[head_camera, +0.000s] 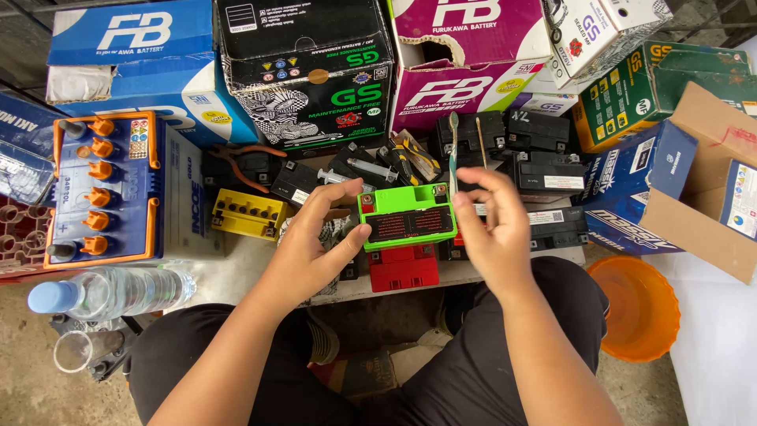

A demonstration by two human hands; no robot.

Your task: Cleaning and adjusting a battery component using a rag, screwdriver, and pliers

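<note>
Near the front edge of the worktop (473, 272), at its middle, you held the small green battery (407, 216) just above the surface, over a red battery (404, 267) that lay below it. Your left hand (315, 241) was the grip that carried it: thumb along the near face, fingers curled over the left end and top, grasping the green battery firmly. Your right hand (493, 229) was pinched closed on the handle of a pale green toothbrush (453, 154), whose shaft stood nearly upright with the bristle head well above the battery, toward the back row of cardboard boxes (307, 71).

To do this well, I judged you needed the battery kept level with its terminal corners facing up and clear of your left fingers, so the brush could reach them. Holding the brush lower on the shaft would likely have given finer control. Black batteries (544, 170) crowded just behind, and pliers (244, 166) lay toward the left, so short strokes seemed wise. A water bottle (110, 292) lay off the worktop's left front corner, beside a large blue battery (106, 189)
</note>
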